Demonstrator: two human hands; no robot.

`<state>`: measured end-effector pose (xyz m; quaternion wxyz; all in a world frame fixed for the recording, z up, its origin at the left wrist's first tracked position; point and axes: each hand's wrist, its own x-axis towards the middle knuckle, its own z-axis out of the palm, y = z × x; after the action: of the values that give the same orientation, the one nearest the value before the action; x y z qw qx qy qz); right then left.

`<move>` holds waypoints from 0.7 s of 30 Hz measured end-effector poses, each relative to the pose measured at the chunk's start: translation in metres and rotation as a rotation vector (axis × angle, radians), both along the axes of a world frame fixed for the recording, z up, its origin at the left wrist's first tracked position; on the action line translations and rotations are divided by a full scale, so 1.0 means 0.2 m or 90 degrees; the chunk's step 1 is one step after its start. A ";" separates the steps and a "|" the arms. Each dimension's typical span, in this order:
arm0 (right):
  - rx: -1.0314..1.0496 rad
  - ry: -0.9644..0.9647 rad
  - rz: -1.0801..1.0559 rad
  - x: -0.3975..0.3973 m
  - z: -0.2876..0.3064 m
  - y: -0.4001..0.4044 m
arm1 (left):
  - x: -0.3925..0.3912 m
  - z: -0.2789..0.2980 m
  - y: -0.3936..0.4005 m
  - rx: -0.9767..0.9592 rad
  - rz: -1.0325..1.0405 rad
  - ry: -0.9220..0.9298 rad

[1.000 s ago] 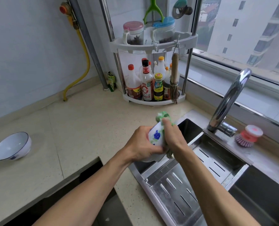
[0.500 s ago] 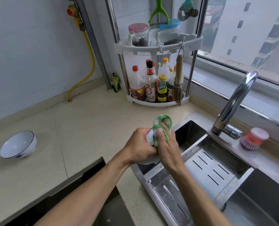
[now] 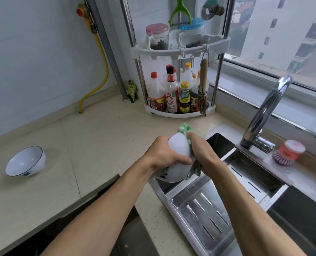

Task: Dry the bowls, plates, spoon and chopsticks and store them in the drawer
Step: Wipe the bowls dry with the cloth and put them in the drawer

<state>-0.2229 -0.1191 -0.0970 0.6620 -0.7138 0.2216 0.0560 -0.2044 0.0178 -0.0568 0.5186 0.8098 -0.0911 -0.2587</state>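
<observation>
My left hand (image 3: 161, 154) grips a white bowl with blue marks (image 3: 177, 150), held on its side above the sink's left edge. Against the bowl's right side my right hand (image 3: 202, 154) holds a green and white cloth (image 3: 187, 129), which sticks out above and hangs below the hand. A second white bowl with a dark rim (image 3: 25, 161) lies tilted on the beige counter at the left. No plates, spoon or chopsticks show.
A steel sink with a slotted drain tray (image 3: 205, 215) fills the lower right, with a tall tap (image 3: 264, 111) and a red dish brush (image 3: 288, 152) behind it. A corner rack of sauce bottles (image 3: 173, 93) stands at the back. A dark opening (image 3: 90, 218) lies below the counter edge.
The bowl has been turned in my left hand, so its plain white side now faces up. My right hand has slid the cloth round to the bowl's right side.
</observation>
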 end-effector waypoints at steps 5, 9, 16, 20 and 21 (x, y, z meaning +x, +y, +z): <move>-0.144 -0.195 0.025 -0.10 -0.05 0.03 | -0.01 -0.01 0.00 -0.022 -0.071 -0.049; 0.177 0.020 -0.074 -0.07 -0.10 -0.07 | -0.07 -0.05 -0.01 -0.003 -0.094 -0.083; -0.099 -0.197 0.038 -0.12 -0.11 0.03 | -0.05 -0.07 0.03 -0.019 -0.101 -0.053; 0.322 -0.021 -0.090 -0.10 -0.07 -0.03 | -0.07 -0.05 0.07 -0.116 -0.038 -0.036; 0.347 -0.023 -0.110 -0.09 -0.08 -0.02 | -0.06 -0.06 0.07 -0.160 0.007 -0.023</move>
<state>-0.2402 -0.1237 -0.1122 0.8356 -0.4890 0.2466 0.0437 -0.2172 0.0318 -0.0683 0.6158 0.7433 -0.1280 -0.2279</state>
